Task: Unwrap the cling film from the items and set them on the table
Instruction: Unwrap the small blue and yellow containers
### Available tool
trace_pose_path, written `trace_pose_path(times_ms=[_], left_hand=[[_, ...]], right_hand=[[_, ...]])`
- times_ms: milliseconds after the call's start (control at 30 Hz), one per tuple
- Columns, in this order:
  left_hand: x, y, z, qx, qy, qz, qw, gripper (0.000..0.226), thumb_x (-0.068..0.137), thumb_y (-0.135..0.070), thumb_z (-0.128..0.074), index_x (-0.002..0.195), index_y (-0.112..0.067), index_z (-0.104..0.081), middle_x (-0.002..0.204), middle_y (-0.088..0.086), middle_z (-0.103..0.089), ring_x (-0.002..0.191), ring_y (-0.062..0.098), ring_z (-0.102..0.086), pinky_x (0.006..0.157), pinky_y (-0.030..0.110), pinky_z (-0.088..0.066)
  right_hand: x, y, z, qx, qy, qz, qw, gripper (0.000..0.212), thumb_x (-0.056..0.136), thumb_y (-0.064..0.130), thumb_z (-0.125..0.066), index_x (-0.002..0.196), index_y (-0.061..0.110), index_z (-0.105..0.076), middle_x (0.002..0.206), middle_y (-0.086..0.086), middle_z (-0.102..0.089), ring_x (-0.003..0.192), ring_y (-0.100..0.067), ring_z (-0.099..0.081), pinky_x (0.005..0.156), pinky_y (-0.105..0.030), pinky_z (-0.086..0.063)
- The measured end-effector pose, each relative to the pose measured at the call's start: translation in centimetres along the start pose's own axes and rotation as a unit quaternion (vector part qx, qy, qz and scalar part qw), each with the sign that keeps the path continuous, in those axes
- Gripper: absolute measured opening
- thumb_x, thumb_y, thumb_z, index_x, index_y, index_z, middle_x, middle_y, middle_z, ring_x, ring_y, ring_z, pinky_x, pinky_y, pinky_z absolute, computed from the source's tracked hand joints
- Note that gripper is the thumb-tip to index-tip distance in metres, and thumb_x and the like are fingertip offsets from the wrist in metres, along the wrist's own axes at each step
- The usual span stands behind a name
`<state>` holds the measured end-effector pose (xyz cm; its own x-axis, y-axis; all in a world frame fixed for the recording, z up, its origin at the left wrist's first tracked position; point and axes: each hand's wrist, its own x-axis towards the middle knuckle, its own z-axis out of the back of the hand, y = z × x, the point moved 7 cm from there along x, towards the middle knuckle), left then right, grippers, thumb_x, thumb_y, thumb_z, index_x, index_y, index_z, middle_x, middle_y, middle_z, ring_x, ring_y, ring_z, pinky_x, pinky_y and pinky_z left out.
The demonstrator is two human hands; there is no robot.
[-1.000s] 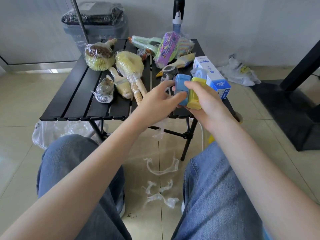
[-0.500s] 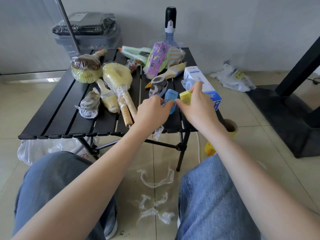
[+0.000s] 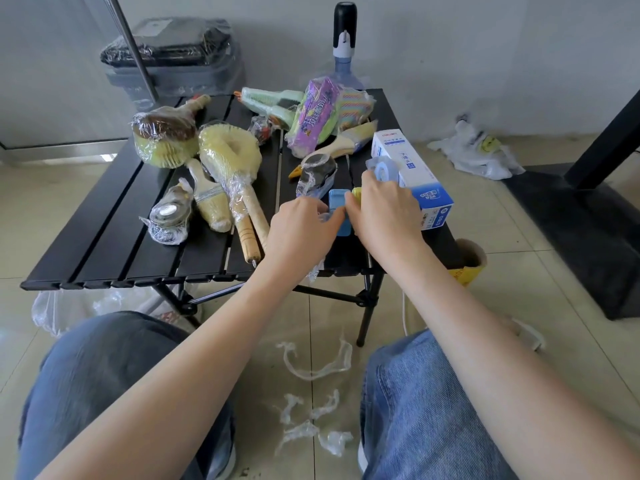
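Note:
A small blue block (image 3: 338, 210) and a yellow piece (image 3: 356, 194) sit low over the right part of the black slatted table (image 3: 104, 233). My left hand (image 3: 300, 233) pinches the blue block from the left, with a scrap of cling film (image 3: 313, 273) hanging under it. My right hand (image 3: 386, 216) covers the yellow piece and touches the blue block's right side. Still in film on the table are a brown-topped brush (image 3: 162, 140), a yellow sponge brush (image 3: 230, 157), a paintbrush (image 3: 207, 199) and a small round item (image 3: 169, 216).
A white and blue box (image 3: 412, 174) with a tape roll (image 3: 382, 169) lies by my right hand. Wrapped sponges (image 3: 322, 116) and a wrapped black item (image 3: 317, 174) fill the back. Film scraps (image 3: 311, 368) litter the floor between my knees. A cardboard tube (image 3: 469, 259) stands right of the table.
Both hands have moved forward and down from above the table edge, bringing the blue block and yellow piece onto the table surface beside the white and blue box.

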<state>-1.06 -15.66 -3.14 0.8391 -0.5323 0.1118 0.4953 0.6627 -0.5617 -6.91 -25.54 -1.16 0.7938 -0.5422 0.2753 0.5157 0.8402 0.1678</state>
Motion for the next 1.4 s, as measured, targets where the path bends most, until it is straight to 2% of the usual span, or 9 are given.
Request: trace_pose_path(times_ms=[267,367,433,567,667,800,1033,1200,1400], left_hand=[[-0.1,0.2,1.3,-0.037,0.000,-0.006,0.999,0.034,0.096,-0.041,-0.049,0.111,-0.016,-0.067,0.099,-0.002,-0.064,0.092,0.014,-0.058,0.071,0.022,-0.040],[-0.4,0.7,4.4,-0.155,-0.020,-0.005,0.988,0.031,0.099,-0.033,-0.043,0.111,-0.015,-0.065,0.073,-0.007,-0.057,0.059,0.007,-0.048,0.051,0.017,-0.034],[-0.8,1.6,6.7,-0.296,-0.024,0.015,0.955,0.032,0.101,-0.021,-0.038,0.108,-0.013,-0.068,0.060,-0.012,-0.051,0.045,0.003,-0.037,0.044,0.016,-0.030],[-2.1,4.3,11.1,-0.481,-0.039,0.059,0.874,0.036,0.097,-0.010,-0.036,0.099,-0.021,-0.070,0.074,-0.016,-0.061,0.062,0.000,-0.053,0.060,0.019,-0.044],[-3.1,6.9,13.3,-0.546,-0.034,0.040,0.836,0.025,0.092,-0.006,-0.044,0.098,-0.020,-0.064,0.093,0.003,-0.065,0.080,0.018,-0.062,0.081,0.036,-0.053],[-4.8,11.1,16.3,-0.484,-0.065,-0.002,0.873,0.007,0.083,-0.022,-0.060,0.090,-0.020,-0.058,0.087,0.004,-0.063,0.075,0.018,-0.061,0.074,0.032,-0.050],[-7.7,19.0,21.8,-0.353,-0.114,0.028,0.928,0.028,0.103,-0.026,-0.038,0.123,-0.032,-0.057,0.096,-0.005,-0.069,0.088,0.011,-0.068,0.078,0.025,-0.055],[-8.9,27.1,24.5,-0.231,-0.194,0.095,0.949,0.019,0.099,-0.019,-0.050,0.118,-0.022,-0.048,0.091,0.001,-0.071,0.084,0.011,-0.070,0.082,0.033,-0.053],[-8.1,37.8,20.4,-0.222,-0.221,0.231,0.921,0.006,0.095,-0.025,-0.055,0.099,-0.020,-0.055,0.098,-0.001,-0.067,0.075,0.007,-0.067,0.078,0.030,-0.049]], right_hand=[[-0.1,-0.1,0.5,-0.002,0.003,-0.005,1.000,0.041,0.105,0.035,-0.028,0.109,0.007,-0.057,0.102,-0.014,-0.064,0.086,-0.024,-0.058,0.060,-0.030,-0.037],[-0.8,1.4,3.2,0.064,-0.051,0.055,0.995,0.034,0.104,0.033,-0.031,0.104,0.010,-0.056,0.092,-0.003,-0.056,0.077,-0.014,-0.048,0.063,-0.028,-0.034],[-1.7,3.5,4.5,0.233,-0.030,0.102,0.967,0.031,0.103,0.035,-0.036,0.109,0.014,-0.058,0.081,0.009,-0.050,0.070,-0.006,-0.048,0.062,-0.024,-0.033],[-3.9,9.5,3.8,0.482,0.175,0.120,0.850,0.038,0.095,0.036,-0.055,0.132,0.033,-0.047,0.096,0.006,-0.061,0.077,-0.014,-0.068,0.078,-0.028,-0.053],[-4.0,13.7,3.8,0.515,0.138,0.135,0.835,0.026,0.087,0.018,-0.068,0.110,0.027,-0.061,0.092,0.001,-0.064,0.079,-0.022,-0.068,0.083,-0.043,-0.056],[-3.3,18.5,3.1,0.579,0.116,0.084,0.802,0.012,0.082,0.009,-0.072,0.088,0.019,-0.070,0.083,-0.002,-0.072,0.086,-0.020,-0.069,0.086,-0.042,-0.056],[-4.1,29.1,0.4,0.713,0.202,0.066,0.669,0.028,0.087,-0.011,-0.050,0.103,0.006,-0.065,0.088,-0.012,-0.072,0.083,-0.022,-0.069,0.086,-0.041,-0.057],[-6.5,35.6,-2.1,0.633,0.274,0.170,0.704,0.047,0.085,-0.015,-0.041,0.120,0.009,-0.061,0.113,0.002,-0.066,0.104,-0.001,-0.061,0.092,-0.015,-0.047],[-8.6,40.1,-8.7,0.532,0.309,0.204,0.762,0.059,0.088,-0.011,-0.033,0.141,0.012,-0.045,0.149,0.007,-0.039,0.138,-0.005,-0.035,0.111,-0.018,-0.029]])
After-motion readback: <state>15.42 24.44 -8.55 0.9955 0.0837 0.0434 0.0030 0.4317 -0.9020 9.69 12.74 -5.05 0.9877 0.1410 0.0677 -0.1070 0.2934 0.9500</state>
